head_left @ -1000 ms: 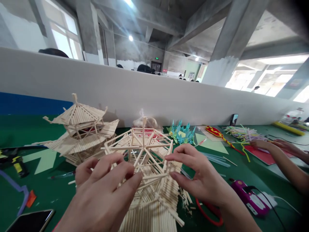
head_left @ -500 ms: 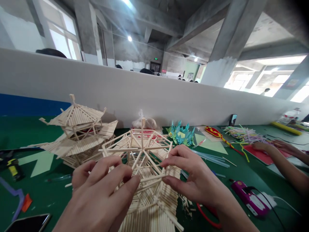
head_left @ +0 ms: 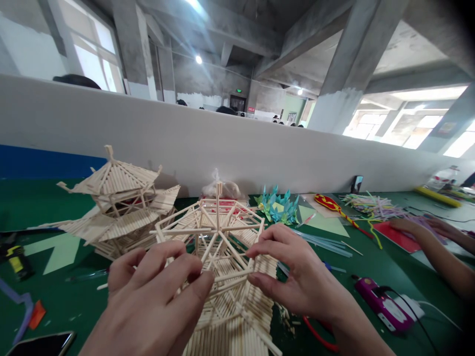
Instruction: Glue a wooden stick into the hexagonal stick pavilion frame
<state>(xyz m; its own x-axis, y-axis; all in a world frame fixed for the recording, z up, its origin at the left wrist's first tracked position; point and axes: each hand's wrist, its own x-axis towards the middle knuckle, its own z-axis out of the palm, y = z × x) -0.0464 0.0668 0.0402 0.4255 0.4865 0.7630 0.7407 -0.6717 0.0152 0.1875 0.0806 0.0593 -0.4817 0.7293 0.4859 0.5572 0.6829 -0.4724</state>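
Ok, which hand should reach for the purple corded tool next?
Right, probably. The right hand is beside the purple corded tool; the left hand sits across the stick model and could steady the stick.

Stick models (head_left: 218,230) x2 — phone (head_left: 40,343) x1

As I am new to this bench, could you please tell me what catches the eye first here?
First, the stick roof frame at centre, gripped by the left hand and right hand. Behind it on the left stands a stick pagoda; a teal paper flower sits by the white partition, and a pink glue gun lies at right.
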